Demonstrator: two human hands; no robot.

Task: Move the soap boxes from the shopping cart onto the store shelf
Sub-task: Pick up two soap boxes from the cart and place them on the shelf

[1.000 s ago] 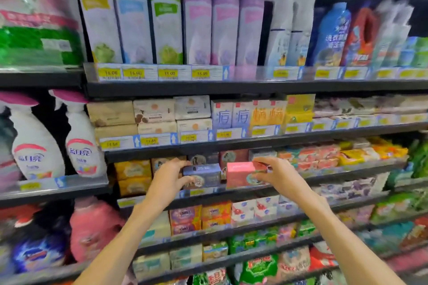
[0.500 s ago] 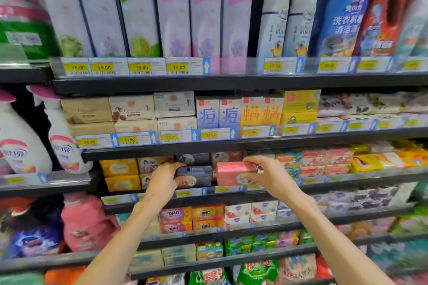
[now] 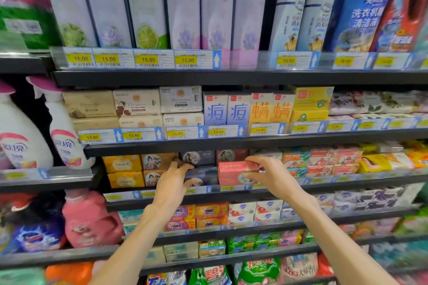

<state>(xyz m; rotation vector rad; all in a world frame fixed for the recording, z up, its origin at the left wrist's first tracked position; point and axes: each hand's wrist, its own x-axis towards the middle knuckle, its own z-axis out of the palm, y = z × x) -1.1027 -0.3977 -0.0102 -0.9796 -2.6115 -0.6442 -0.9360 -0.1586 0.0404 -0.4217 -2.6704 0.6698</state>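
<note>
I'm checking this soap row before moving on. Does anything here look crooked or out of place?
Only the red soap box that the right hand grips: it sits slightly tilted and forward of the row. The dark soap box under the left hand looks square. Nothing looks spilled or damaged.

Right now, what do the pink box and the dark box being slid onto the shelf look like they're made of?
Pink soap box, held by the right hand: looks like printed cardboard, slightly glossy, with crisp folded edges and flat faces. Dark soap box, under the left hand: probably the same printed card, with a matte navy look; blur leaves the finish uncertain.
</note>
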